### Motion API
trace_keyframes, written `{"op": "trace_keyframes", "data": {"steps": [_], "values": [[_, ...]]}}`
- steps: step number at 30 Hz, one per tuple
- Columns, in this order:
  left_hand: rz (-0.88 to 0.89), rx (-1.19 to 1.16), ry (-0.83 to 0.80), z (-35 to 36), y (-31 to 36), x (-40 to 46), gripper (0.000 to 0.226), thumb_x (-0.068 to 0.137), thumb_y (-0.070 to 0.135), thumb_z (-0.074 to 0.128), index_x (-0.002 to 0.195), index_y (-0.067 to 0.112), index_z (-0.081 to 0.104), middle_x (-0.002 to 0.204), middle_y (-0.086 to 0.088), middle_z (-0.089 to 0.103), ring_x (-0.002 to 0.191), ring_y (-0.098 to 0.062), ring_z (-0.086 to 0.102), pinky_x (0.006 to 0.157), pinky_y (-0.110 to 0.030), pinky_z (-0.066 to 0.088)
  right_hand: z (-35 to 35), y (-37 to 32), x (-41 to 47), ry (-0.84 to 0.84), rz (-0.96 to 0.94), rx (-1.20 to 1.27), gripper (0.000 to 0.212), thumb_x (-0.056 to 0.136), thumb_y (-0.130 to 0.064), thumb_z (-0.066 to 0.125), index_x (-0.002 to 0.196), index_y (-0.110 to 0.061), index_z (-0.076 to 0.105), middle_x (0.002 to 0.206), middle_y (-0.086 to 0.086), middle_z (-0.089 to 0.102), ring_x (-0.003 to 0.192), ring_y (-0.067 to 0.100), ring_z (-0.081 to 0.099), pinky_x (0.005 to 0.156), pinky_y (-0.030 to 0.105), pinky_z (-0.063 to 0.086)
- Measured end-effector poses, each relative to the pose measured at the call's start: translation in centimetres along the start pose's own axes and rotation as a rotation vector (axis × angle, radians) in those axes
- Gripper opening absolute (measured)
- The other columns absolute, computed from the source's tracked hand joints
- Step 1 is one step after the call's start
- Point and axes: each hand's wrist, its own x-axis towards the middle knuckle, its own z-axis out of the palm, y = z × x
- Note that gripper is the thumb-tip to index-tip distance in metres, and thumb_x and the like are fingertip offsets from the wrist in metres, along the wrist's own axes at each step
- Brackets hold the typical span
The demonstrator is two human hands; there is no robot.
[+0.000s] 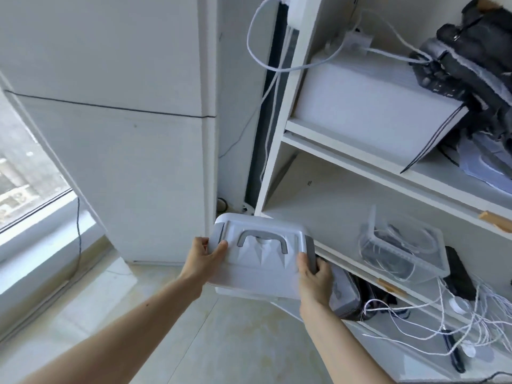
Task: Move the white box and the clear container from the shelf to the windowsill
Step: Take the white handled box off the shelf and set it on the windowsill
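- You hold the white box (260, 261) in front of the shelf (357, 162), just off the near left corner of its middle board, out over the floor (194, 328).
- Your left hand (203, 260) clamps the box's left end: the thumb lies on the lid beside the gray latch there, and the fingers curl around the end wall.
- Your right hand (314, 275) clamps the box's right end, thumb on the lid's edge and fingers wrapped over the gray latch on that side.
- The box's lid faces you, with a gray handle (261, 239) folded flat near its middle; the box tilts a little, its far edge higher.
- The clear container (401, 250) sits on the shelf's middle board, to the right of the box and apart from it. It has no lid on, and white cables and something dark lie inside.
- On the board below, to the right of your right hand, loose white cords (443, 317) lie tangled beside a gray pouch (345, 297).
- On the shelf's upper board a large white carton (368, 106) stands with dark gear (471, 51) piled on its right part.
- The windowsill (47, 245) runs below the window (25, 173), well to the left of the box, across a white wall corner (155, 162).
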Motion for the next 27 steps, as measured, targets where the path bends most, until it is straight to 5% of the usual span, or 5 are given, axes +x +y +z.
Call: {"op": "trace_keyframes", "data": {"steps": [4,13,20,24,27], "values": [[-0.013,-0.050,0.093,-6.2,-1.0,-0.4,0.038,0.086,0.037,0.063,0.111,0.014,0.048,0.098,0.003,0.055,0.093,-0.019,0.054,0.066,-0.026,0.042,4.5,-0.5,-3.9,-0.101,0.008,-0.017,0.041,0.086,-0.035,0.061,0.116,-0.007,0.060,0.111,0.010,0.068,0.102,0.033,0.063,0.088,0.038,0.050],[-0.034,-0.142,0.324,-24.5,-3.5,0.9,0.036,0.085,0.035,0.066,0.109,0.015,0.048,0.096,0.004,0.056,0.083,-0.013,0.054,0.062,-0.023,0.041,19.5,-1.9,-14.5,-0.362,-0.062,-0.029,0.038,0.088,-0.037,0.060,0.113,-0.009,0.059,0.105,0.008,0.066,0.096,0.030,0.062,0.085,0.038,0.051],[-0.070,-0.162,0.474,-39.9,-6.2,2.9,0.040,0.083,0.037,0.067,0.110,0.014,0.049,0.101,-0.001,0.059,0.093,-0.022,0.059,0.072,-0.032,0.047,33.2,-2.1,-23.3,-0.520,-0.095,-0.090,0.036,0.084,-0.037,0.063,0.104,-0.008,0.063,0.093,0.007,0.067,0.079,0.024,0.060,0.073,0.033,0.048],[-0.086,-0.198,0.548,-47.2,-7.8,4.5,0.041,0.083,0.037,0.068,0.110,0.013,0.048,0.094,0.004,0.057,0.082,-0.013,0.058,0.063,-0.026,0.045,40.9,-1.7,-27.3,-0.606,-0.101,-0.120,0.035,0.083,-0.037,0.066,0.104,-0.010,0.062,0.094,0.006,0.066,0.085,0.026,0.062,0.083,0.040,0.052],[-0.111,-0.221,0.601,-52.1,-9.6,6.2,0.045,0.081,0.039,0.068,0.112,0.012,0.049,0.098,0.001,0.059,0.090,-0.019,0.059,0.076,-0.032,0.049,46.4,-1.3,-29.7,-0.677,-0.111,-0.138,0.033,0.082,-0.037,0.066,0.100,-0.010,0.061,0.087,0.004,0.063,0.079,0.024,0.059,0.079,0.039,0.051]]}}
